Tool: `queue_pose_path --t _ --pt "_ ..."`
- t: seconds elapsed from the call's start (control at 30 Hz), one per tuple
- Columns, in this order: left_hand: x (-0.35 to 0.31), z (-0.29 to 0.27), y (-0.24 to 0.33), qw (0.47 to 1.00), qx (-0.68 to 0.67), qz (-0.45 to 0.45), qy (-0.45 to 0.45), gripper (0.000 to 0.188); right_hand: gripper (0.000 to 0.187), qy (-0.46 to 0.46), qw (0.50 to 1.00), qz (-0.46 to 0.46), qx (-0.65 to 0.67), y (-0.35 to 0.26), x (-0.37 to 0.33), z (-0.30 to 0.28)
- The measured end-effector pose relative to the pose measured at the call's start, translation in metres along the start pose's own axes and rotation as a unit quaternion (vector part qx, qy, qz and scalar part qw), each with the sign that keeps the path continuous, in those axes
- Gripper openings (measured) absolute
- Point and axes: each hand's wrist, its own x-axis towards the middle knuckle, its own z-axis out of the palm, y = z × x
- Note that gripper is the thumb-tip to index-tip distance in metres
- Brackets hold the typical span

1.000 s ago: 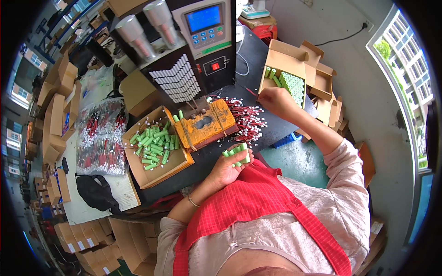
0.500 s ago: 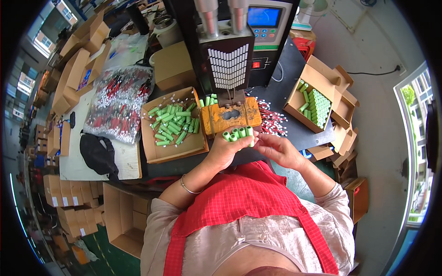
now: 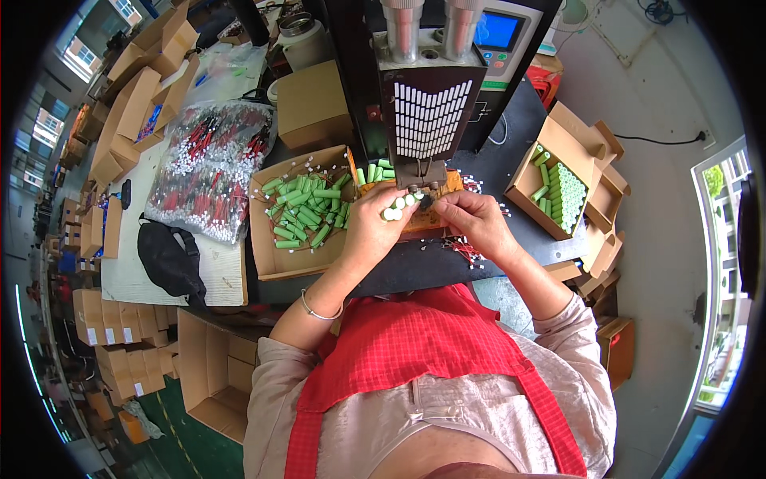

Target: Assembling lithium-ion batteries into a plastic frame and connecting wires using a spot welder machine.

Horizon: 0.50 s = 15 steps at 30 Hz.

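My left hand (image 3: 369,231) is closed around several green cylindrical battery cells (image 3: 392,214), their pale ends turned toward me. It holds them at the orange block (image 3: 419,232), under the head of a black spot welder (image 3: 431,116). My right hand (image 3: 485,227) pinches beside the cells, just below the welder's tip. Whatever lies between its fingertips is too small to make out. Red and black wires with white connectors (image 3: 467,251) lie on the bench by my right hand. My hands cover much of the block.
Left of the welder stands an open carton (image 3: 275,267) of green cells with wires. Beyond it are a plastic bag of wire leads (image 3: 211,172) and a black pouch (image 3: 169,259). To the right, another carton (image 3: 523,194) holds stacked cells. A closed brown box (image 3: 313,104) sits behind.
Both hands have moved forward and up, bringing the cells from in front of the orange block to beneath the welder head. My right fingers have come to its tip. The view has shifted slightly.
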Motion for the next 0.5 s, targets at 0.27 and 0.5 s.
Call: queue_pose_path --t 0.27,0.5 --pt "0.0043 0.0016 0.0057 1.0 0.011 0.012 0.003 0.018 0.021 -0.022 1.0 0.014 -0.017 -0.0073 0.0057 -0.0034" --pt "-0.0007 -0.0001 0.0063 0.998 -0.009 0.033 0.043 0.019 0.022 -0.006 1.0 0.027 -0.013 -0.008 0.0066 -0.0002"
